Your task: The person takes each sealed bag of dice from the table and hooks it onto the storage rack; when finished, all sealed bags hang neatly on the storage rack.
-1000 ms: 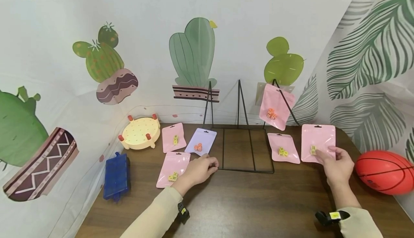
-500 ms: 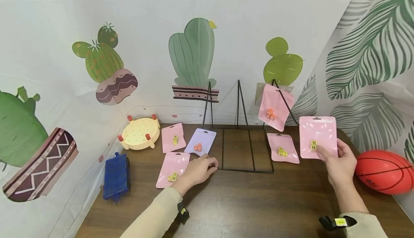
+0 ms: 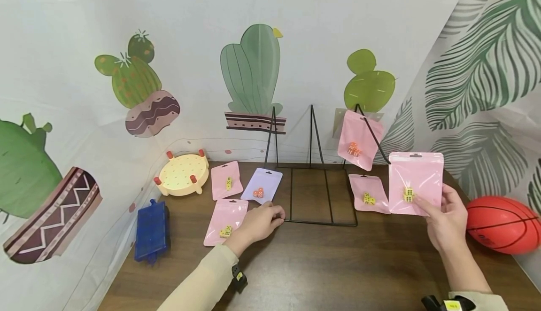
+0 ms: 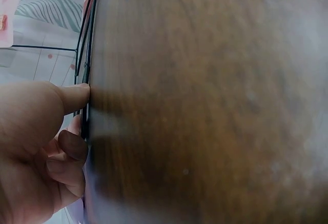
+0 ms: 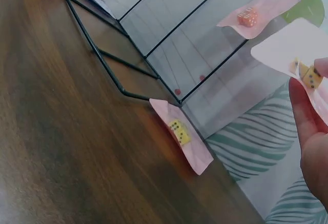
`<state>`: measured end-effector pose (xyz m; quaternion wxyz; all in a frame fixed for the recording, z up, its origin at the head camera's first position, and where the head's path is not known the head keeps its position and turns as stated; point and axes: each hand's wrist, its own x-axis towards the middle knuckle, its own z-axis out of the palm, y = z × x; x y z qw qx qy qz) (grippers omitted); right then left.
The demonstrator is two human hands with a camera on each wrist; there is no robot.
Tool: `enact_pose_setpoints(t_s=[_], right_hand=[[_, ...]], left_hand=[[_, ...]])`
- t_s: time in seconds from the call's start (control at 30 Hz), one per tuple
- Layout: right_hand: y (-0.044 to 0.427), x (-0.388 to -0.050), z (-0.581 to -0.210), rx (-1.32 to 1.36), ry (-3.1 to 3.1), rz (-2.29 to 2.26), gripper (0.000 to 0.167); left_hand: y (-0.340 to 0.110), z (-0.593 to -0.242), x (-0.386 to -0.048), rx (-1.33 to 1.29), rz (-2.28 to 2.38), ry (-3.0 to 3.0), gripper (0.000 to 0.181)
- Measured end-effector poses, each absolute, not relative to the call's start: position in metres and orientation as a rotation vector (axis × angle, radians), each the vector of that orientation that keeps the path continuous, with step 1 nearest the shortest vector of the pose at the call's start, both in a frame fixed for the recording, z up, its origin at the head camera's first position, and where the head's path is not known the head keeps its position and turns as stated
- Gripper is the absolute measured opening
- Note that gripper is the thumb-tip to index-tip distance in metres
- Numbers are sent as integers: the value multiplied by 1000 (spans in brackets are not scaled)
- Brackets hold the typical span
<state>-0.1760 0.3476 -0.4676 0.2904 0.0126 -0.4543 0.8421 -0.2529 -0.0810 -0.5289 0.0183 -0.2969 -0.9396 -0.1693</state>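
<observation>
My right hand (image 3: pixel 448 219) pinches a pink zip pouch (image 3: pixel 428 179) with yellow dice (image 3: pixel 408 194), thumb in front, fingers behind. It is held upright, raised at the right of the black wire rack (image 3: pixel 331 193). My left hand (image 3: pixel 263 221) grips the rack's front left corner between thumb and curled fingers; the left wrist view shows the thumb (image 4: pixel 77 97) against the wire. From the rack's right arm hangs a pink pouch with orange dice (image 3: pixel 354 149). Another pink pouch (image 3: pixel 377 186) with yellow dice lies on the table by the rack's right side, its edge behind the held pouch.
Left of the rack lie a lilac pouch (image 3: pixel 270 179) and two pink pouches, one farther back (image 3: pixel 220 174), one nearer (image 3: pixel 230 210). Beyond them stand a yellow round pegged stand (image 3: pixel 183 174) and a blue plastic box (image 3: pixel 151 231). A red ball (image 3: pixel 503 224) sits far right.
My right hand has lifted the pink pouch off the table, and it has come slightly nearer and now overlaps the edge of the pouch beside it. The left hand has stayed at the rack corner.
</observation>
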Motion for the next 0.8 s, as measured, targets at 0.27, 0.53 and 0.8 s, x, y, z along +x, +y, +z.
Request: enact_pose_setpoints(t_s=[0.27,0.53,0.8], right_hand=[[340,-166,-459,481,-1000,2357,52],[329,-162,-451,822,-940,2373,57],[313,-163,-443,883,-996,2362,57]], left_hand=[[-81,-528,-253,-927,-514,-2925,5],[-81,-530,-254,-920,-499,-2935,6],[-81,-531,-253,-924,-516,-2914,5]])
